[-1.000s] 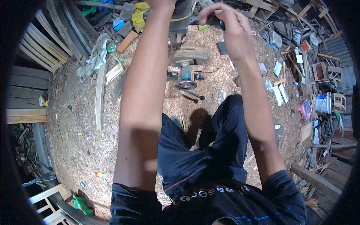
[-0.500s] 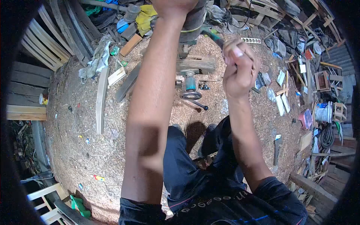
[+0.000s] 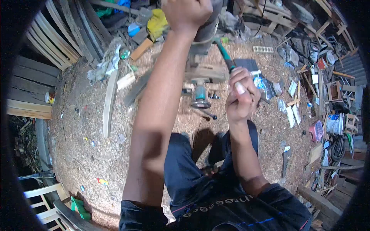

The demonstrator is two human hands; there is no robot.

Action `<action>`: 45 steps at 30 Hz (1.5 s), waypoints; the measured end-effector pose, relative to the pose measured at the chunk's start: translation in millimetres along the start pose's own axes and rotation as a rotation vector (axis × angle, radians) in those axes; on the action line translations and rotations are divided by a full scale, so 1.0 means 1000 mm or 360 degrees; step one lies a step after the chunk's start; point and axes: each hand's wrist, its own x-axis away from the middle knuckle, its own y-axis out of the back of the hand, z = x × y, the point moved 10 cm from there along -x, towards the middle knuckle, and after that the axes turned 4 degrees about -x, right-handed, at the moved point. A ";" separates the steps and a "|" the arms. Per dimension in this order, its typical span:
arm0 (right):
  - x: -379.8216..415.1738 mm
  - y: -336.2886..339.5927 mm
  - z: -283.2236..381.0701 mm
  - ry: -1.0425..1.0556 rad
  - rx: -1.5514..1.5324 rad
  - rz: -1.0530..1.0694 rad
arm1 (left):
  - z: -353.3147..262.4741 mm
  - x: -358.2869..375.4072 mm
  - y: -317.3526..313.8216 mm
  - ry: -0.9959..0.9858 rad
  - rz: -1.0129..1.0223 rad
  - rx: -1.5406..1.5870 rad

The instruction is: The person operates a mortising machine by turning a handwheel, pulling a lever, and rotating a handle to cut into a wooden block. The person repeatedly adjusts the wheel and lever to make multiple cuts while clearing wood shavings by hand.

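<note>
My right hand is closed around the lower end of a long teal-and-black handle, which slants up and left toward the machine. At the top of the view my left hand makes a fist over a dark, rounded cylinder; what its fingers hold is hidden. Below the cylinder is the machine's blurred wooden bed. In front of that bed sits a teal metal fitting with a round handwheel and a black-knobbed crank.
Wood shavings cover the ground. A curved plank lies at left, near curved slats. A yellow cloth is at the back. On the right are a pink basket, a white bucket and scrap wood.
My right hand has come down and nearer to me, showing more of the teal-and-black handle. The left fist sits slightly lower and further right. The view has shifted a little.
</note>
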 end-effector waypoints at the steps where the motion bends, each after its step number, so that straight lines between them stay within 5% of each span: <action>1: -0.007 -0.002 -0.003 0.0009 0.0001 0.0034 | 0.014 0.009 -0.006 -0.0022 -0.0113 -0.0103; 7: -0.026 -0.006 -0.013 -0.0238 0.0035 0.0074 | 0.016 0.007 -0.005 -0.0009 -0.0266 -0.0042; 10: -0.042 -0.009 -0.007 0.0103 -0.0185 -0.0098 | 0.014 0.001 -0.003 0.0068 -0.0157 -0.0102; 14: -0.090 -0.015 -0.022 0.0362 0.0602 -0.0086 | 0.013 -0.011 -0.004 0.0103 -0.0072 -0.0112; 16: -0.132 -0.022 -0.040 0.0178 0.0704 0.0088 | 0.013 -0.019 -0.004 0.0110 -0.0058 -0.0121; 24: -0.249 -0.032 -0.088 0.0022 0.1188 0.0118 | 0.053 -0.053 -0.023 0.0843 0.0483 0.0004; 26: -0.260 -0.027 -0.114 -0.0238 0.1398 0.0187 | 0.056 -0.061 -0.033 0.0792 0.0603 -0.0014; 36: -0.307 -0.014 -0.205 -0.0228 0.1456 0.0084 | 0.090 -0.086 -0.077 0.0626 0.1018 0.0345; 41: -0.317 -0.008 -0.225 -0.0225 0.1521 0.0064 | 0.106 -0.083 -0.089 0.0751 0.0895 0.1055; 45: -0.289 -0.001 -0.237 -0.0290 0.1217 0.0158 | 0.118 -0.058 -0.046 0.0934 0.0458 0.1163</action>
